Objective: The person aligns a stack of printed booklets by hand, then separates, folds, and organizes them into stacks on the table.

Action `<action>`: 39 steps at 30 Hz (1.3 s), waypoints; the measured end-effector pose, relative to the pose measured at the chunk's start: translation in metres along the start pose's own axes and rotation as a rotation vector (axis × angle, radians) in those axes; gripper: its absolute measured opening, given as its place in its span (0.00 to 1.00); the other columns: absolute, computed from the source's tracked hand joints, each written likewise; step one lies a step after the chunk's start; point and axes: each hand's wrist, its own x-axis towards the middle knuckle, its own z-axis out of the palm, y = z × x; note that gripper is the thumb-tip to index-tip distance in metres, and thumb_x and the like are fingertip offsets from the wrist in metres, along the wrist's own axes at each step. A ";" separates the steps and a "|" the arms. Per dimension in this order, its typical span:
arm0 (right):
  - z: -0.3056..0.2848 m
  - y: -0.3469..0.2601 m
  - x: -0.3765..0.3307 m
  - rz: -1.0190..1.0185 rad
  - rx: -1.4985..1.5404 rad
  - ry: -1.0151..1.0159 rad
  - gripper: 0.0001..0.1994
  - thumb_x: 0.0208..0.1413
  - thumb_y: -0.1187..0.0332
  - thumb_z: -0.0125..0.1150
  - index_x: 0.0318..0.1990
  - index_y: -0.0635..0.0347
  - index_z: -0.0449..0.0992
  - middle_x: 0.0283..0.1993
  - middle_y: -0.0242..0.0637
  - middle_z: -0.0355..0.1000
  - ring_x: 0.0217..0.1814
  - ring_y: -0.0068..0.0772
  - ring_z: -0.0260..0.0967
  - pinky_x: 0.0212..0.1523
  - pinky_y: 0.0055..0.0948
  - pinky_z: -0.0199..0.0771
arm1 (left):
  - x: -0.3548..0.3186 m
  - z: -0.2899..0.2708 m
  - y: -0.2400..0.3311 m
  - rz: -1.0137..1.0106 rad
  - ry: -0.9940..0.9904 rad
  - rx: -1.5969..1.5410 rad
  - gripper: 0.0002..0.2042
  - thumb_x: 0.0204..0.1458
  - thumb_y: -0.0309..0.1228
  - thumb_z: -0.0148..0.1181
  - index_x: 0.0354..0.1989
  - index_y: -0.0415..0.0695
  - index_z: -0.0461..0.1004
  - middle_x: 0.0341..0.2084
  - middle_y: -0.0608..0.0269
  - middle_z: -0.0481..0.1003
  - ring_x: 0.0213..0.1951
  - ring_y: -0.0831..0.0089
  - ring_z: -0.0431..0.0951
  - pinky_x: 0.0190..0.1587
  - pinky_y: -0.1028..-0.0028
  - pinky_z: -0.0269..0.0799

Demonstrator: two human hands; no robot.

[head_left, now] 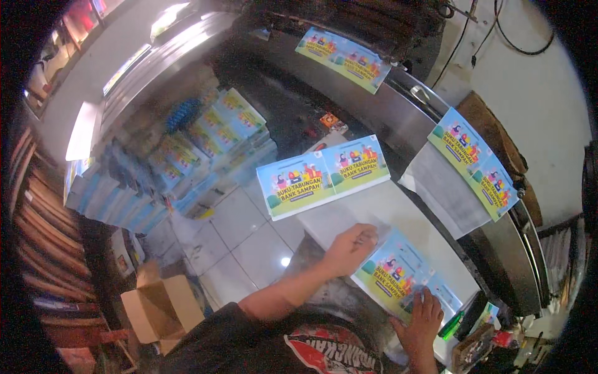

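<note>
A printed double booklet (393,271), blue and yellow-green with cartoon figures, lies on the white worktop before me. My left hand (356,247) is closed at its upper left edge, fingers curled inward; what they hold, if anything, is hidden. On the booklet's lower right part rests my right hand (422,319), its fingers stretched out and thumb apart. Just beyond my left hand sits a stack of matching printed booklets (324,177), its white page edges showing.
Tall piles of booklets (218,134) stand at the far left. More printed sheets hang over the dark metal machine (430,143) on the right. A green cutter (451,325) lies near my right hand. An open cardboard box (163,308) stands on the tiled floor at lower left.
</note>
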 end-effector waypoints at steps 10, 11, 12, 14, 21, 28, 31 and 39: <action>-0.007 0.031 0.011 -0.030 0.246 -0.082 0.41 0.33 0.51 0.75 0.55 0.63 0.66 0.61 0.50 0.61 0.62 0.56 0.58 0.60 0.49 0.62 | -0.001 0.005 0.008 0.022 0.016 0.057 0.15 0.58 0.32 0.55 0.50 0.37 0.70 0.40 0.53 0.76 0.42 0.69 0.76 0.48 0.70 0.72; -0.009 0.034 0.013 0.000 0.246 -0.078 0.41 0.33 0.51 0.75 0.55 0.63 0.66 0.61 0.50 0.61 0.62 0.56 0.58 0.60 0.49 0.62 | 0.001 0.008 0.010 0.022 -0.013 0.052 0.15 0.58 0.32 0.55 0.50 0.37 0.70 0.40 0.53 0.76 0.42 0.69 0.76 0.48 0.70 0.72; -0.016 0.036 0.018 -0.004 0.356 -0.116 0.39 0.36 0.50 0.73 0.55 0.62 0.66 0.60 0.52 0.61 0.61 0.57 0.59 0.60 0.47 0.62 | 0.004 0.008 0.018 -0.007 -0.006 0.098 0.15 0.57 0.33 0.55 0.49 0.38 0.71 0.40 0.54 0.76 0.42 0.69 0.76 0.47 0.71 0.72; -0.032 0.041 0.025 -0.130 0.447 -0.090 0.26 0.49 0.52 0.62 0.52 0.60 0.70 0.52 0.53 0.69 0.55 0.56 0.66 0.56 0.45 0.67 | 0.003 0.006 0.022 0.003 0.035 0.235 0.15 0.57 0.34 0.55 0.48 0.38 0.72 0.40 0.54 0.77 0.41 0.70 0.76 0.46 0.71 0.71; -0.130 0.150 0.010 0.347 0.333 0.493 0.11 0.56 0.67 0.54 0.41 0.63 0.79 0.34 0.45 0.77 0.35 0.33 0.74 0.36 0.34 0.72 | -0.004 0.000 0.019 -0.070 0.121 -0.006 0.13 0.58 0.31 0.55 0.48 0.38 0.72 0.39 0.60 0.76 0.39 0.77 0.74 0.44 0.76 0.70; -0.115 0.307 0.034 0.266 -0.191 1.071 0.20 0.59 0.77 0.49 0.59 0.55 0.70 0.60 0.39 0.69 0.61 0.32 0.66 0.60 0.36 0.66 | -0.008 0.007 0.019 -0.020 0.120 0.153 0.11 0.59 0.28 0.53 0.48 0.37 0.70 0.38 0.59 0.76 0.41 0.75 0.75 0.46 0.76 0.70; -0.042 0.335 0.033 0.341 0.016 0.713 0.22 0.54 0.78 0.49 0.57 0.57 0.70 0.60 0.47 0.67 0.63 0.47 0.62 0.63 0.41 0.62 | -0.003 0.013 0.023 -0.034 0.078 0.105 0.12 0.59 0.28 0.53 0.48 0.36 0.70 0.39 0.59 0.76 0.42 0.74 0.75 0.47 0.75 0.70; -0.027 0.066 0.024 0.078 0.150 -0.004 0.31 0.50 0.47 0.61 0.57 0.56 0.68 0.61 0.45 0.62 0.57 0.53 0.64 0.55 0.49 0.66 | -0.006 -0.001 0.016 -0.059 0.135 0.218 0.12 0.59 0.30 0.54 0.48 0.37 0.71 0.39 0.61 0.75 0.42 0.75 0.73 0.49 0.76 0.68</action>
